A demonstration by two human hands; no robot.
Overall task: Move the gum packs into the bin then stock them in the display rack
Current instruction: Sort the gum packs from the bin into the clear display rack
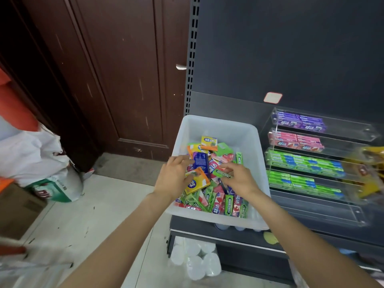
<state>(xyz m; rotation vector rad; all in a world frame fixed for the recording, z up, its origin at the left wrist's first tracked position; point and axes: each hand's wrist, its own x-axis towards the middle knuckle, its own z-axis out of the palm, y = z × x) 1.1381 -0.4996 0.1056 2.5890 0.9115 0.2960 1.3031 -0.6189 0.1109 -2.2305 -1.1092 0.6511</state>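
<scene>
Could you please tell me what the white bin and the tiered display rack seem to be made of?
The white rectangular bin looks like matte, slightly translucent moulded plastic, with rounded corners and a soft sheen. The clear tiered display rack seems to be glossy acrylic: gum packs show through it, and its edges glint.

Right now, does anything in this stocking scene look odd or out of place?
Mostly no. The gum packs lie jumbled in the white bin, unlike the neat rack rows. The rack's lowest tier holds nothing.
</scene>
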